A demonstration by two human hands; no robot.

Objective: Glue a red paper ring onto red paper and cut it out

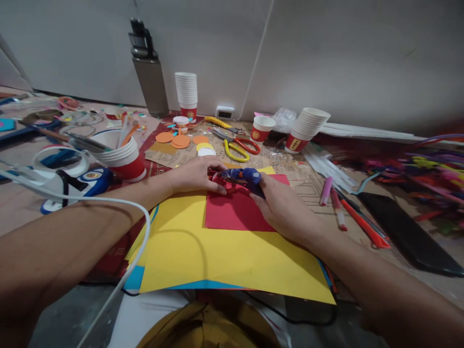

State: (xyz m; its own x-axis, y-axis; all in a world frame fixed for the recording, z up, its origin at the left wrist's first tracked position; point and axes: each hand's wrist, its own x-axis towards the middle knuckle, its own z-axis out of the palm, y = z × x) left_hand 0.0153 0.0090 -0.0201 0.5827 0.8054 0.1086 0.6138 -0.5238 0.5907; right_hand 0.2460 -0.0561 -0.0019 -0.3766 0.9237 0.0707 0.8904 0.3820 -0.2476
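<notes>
The right hand [281, 203] grips a blue glue gun [251, 175]; the left hand's [194, 174] fingers pinch a red piece [228, 185] over red paper [232, 215] on yellow paper [224, 263]

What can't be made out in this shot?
Head view, all items:
Red sheet: upper left corner hidden by the left hand and blue tool.
Right hand: some fingers hidden behind the hand itself and the tool.
White box: display too small to read.
Colourful bundle: blurred, cut off by right edge.
</notes>
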